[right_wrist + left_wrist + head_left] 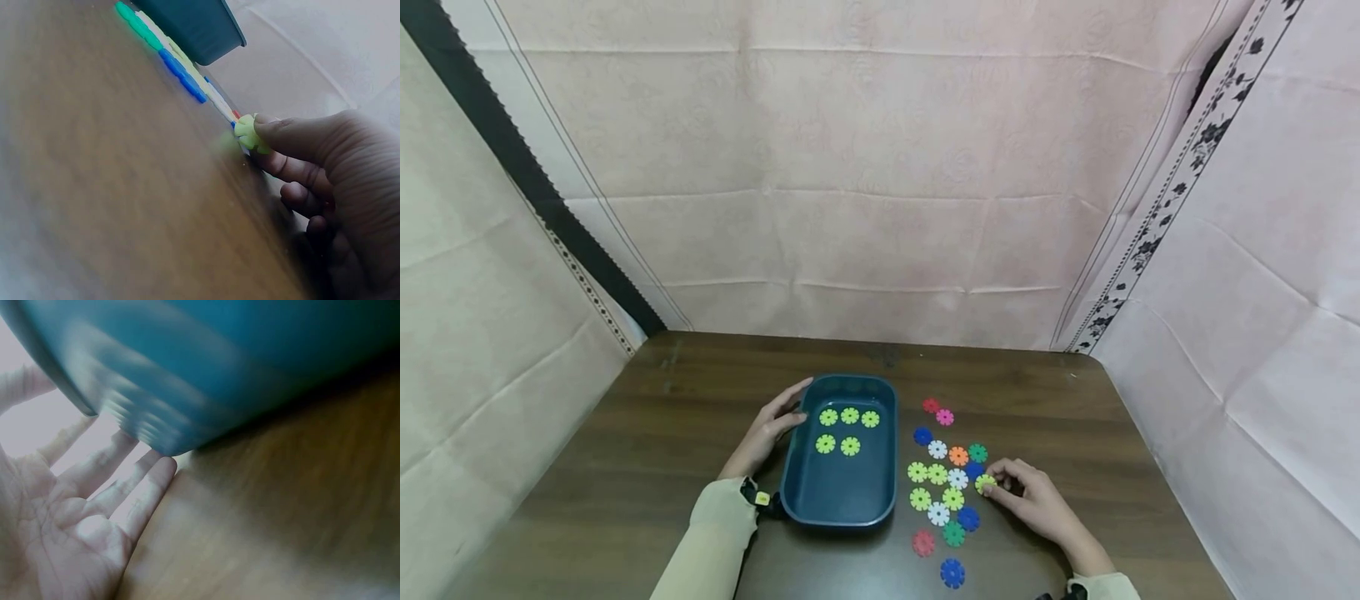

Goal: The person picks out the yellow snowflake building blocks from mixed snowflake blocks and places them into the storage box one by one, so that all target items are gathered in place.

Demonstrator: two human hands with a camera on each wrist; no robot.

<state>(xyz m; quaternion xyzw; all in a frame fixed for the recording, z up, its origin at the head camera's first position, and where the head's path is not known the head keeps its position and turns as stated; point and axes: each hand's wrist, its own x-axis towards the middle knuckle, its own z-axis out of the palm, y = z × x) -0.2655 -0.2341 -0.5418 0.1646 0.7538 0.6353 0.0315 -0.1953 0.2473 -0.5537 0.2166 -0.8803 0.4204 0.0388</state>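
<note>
My left hand [772,429] rests at the far left side of a dark teal tray [838,502]. In the left wrist view its fairly straight fingers [147,494] touch the tray's outer wall [206,369]. Several yellow-green notched discs [850,447] lie flat inside the tray in two rows. To the right of the tray, my right hand [1033,500] pinches another yellow-green notched disc [248,132] between thumb and index finger. The held disc is tilted on edge in the right wrist view, with the remaining fingers curled below.
Loose notched discs spread between tray and right hand: yellow-green [920,499], white [938,513], blue [952,573], green [953,533], orange [958,456], red [923,543] and pink [945,417]. Pale cloth [880,208] hangs behind and beside the brown wooden table [647,467].
</note>
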